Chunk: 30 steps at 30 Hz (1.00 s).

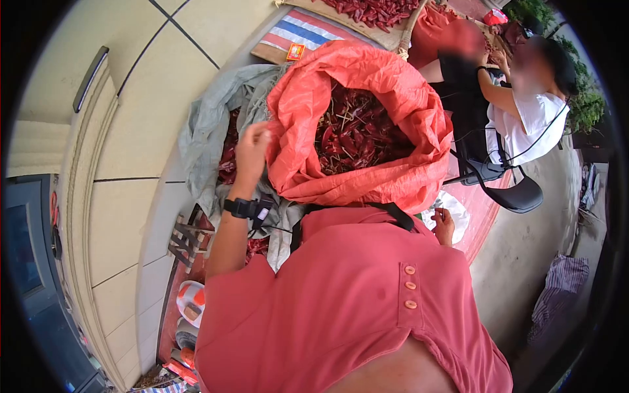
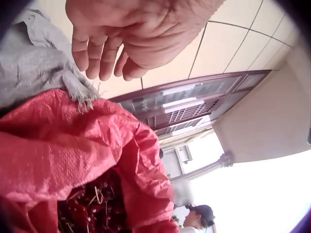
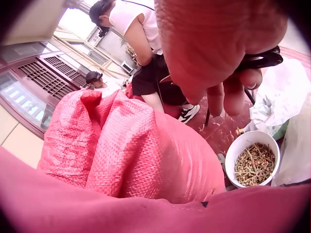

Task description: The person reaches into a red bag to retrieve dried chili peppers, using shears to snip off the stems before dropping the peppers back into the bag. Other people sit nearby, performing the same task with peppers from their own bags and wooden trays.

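A large red woven bag (image 1: 295,164) stands before the person, its rim rolled outward around dried red chillies (image 1: 354,134) with stems. Beside the rim on the left, the left hand (image 1: 252,154) is raised over a grey sack (image 1: 206,134). In the left wrist view this hand (image 2: 141,34) has relaxed, slightly bent fingers and nothing visible in them. The right hand (image 1: 443,227) is low at the bag's right side, near white plastic (image 1: 458,213). The right wrist view shows that hand (image 3: 218,53) with fingers hanging down beside the red bag (image 3: 126,150); its palm side is partly hidden.
A white bucket (image 3: 231,155) of stems stands right of the bag. Another person in a white top (image 1: 537,124) sits at the upper right by a black chair armrest (image 1: 517,196). More chillies (image 1: 377,10) lie at the top. A tiled wall (image 1: 137,216) rises on the left.
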Each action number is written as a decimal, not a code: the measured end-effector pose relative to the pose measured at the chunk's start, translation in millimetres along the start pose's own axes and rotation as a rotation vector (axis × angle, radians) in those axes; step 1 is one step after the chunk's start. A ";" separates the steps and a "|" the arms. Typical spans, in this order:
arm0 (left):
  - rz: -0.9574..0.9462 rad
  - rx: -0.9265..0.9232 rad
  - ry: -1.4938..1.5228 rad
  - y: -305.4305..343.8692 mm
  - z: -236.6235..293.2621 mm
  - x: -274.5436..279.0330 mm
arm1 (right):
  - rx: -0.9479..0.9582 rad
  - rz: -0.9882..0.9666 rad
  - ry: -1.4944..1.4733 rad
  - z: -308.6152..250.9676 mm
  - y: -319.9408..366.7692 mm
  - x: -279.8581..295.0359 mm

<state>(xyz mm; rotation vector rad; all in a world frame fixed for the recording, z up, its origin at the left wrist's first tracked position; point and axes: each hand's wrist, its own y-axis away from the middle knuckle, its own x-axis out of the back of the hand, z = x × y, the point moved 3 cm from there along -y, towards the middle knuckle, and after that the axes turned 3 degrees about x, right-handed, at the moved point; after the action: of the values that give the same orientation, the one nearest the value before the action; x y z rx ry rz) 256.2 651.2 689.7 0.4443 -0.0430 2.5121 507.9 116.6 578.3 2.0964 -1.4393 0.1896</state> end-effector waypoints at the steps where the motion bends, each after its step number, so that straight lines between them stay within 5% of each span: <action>1: -0.201 -0.042 0.061 5.3 5.7 -28.7 | 0.018 0.039 0.018 -10.3 2.7 -2.4; 4: -0.560 -0.225 -0.240 19.6 6.6 -107.0 | 0.070 0.070 -0.053 -40.3 4.6 -3.7; 5: -0.462 -0.431 -0.371 21.3 -3.2 -127.3 | 0.093 0.088 -0.066 -49.7 0.3 -1.5; 9: -0.385 -0.333 -0.804 9.6 -35.4 -167.8 | 0.228 -0.037 -0.028 -156.1 8.9 4.1; 14: -0.453 -0.266 -0.691 10.3 -13.0 -163.4 | 0.296 -0.258 0.296 -275.0 50.6 4.3; 17: -0.448 -0.283 -0.484 17.1 18.1 -154.2 | 0.249 -0.372 0.229 -293.6 60.2 -6.1; 20: -0.441 -0.331 -0.506 26.2 62.2 -149.2 | 0.458 -0.425 0.201 -302.0 54.9 -42.2; 24: -0.329 -0.563 -0.176 40.8 103.9 -151.7 | 0.674 -0.484 0.144 -326.9 46.5 -95.4; 30: -0.356 -0.465 -0.123 57.4 124.7 -156.9 | 0.794 -0.623 0.040 -336.0 42.6 -129.1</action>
<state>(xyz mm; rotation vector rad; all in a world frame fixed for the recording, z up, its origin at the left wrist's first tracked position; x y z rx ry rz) 384.0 502.6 760.5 0.3714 -0.5359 2.0382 485.6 390.2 814.9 3.0364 -0.6494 0.6191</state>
